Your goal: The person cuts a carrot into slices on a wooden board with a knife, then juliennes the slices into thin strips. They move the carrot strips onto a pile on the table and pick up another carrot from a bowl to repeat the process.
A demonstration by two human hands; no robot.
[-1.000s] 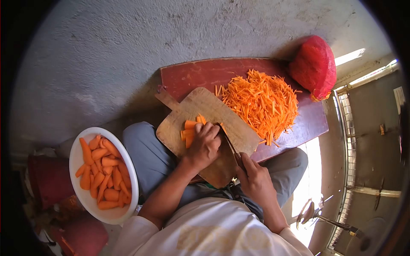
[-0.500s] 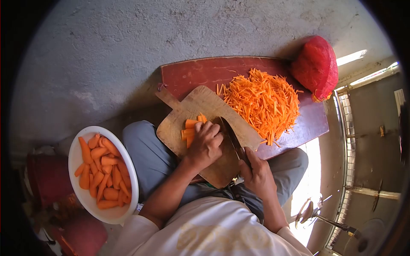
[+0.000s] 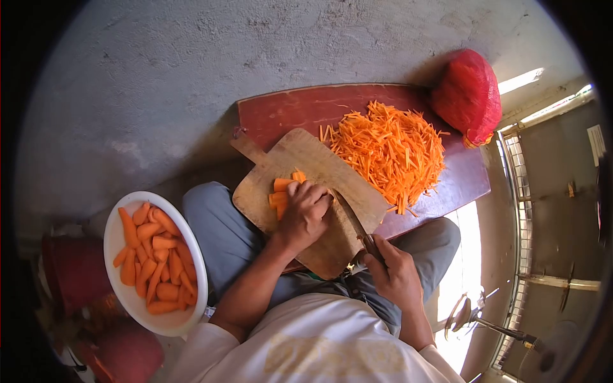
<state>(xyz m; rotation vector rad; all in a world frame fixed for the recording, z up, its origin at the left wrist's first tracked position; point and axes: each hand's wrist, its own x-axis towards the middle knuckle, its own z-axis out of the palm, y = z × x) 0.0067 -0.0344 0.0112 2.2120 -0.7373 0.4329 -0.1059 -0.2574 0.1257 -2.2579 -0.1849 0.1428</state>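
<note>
A paddle-shaped wooden cutting board [image 3: 341,252] rests across my lap and the bench edge. My left hand [image 3: 305,214] is closed on it, fingers curled down over carrot mostly hidden beneath them. Cut carrot chunks [image 3: 279,199] show along that hand's left side. In my right hand [image 3: 397,273] is the handle of a knife [image 3: 348,214]; its dark, long blade lies slantwise over the board, tip close to my left fingertips. Beyond the board, a large heap of carrot sticks [image 3: 389,153] is spread on the red bench [image 3: 287,105].
To my left stands a white basin [image 3: 110,239] of peeled carrots [image 3: 153,268]. A red mesh bag [image 3: 469,96] sits at the bench's far right corner, near the rough grey wall [image 3: 191,76]. Red containers [image 3: 76,268] are at lower left, and a fan [image 3: 472,316] is at lower right.
My right hand has shifted slightly right and down, drawing the knife with it, and the blade is tilted differently. My left hand stays nearly in place over the carrot.
</note>
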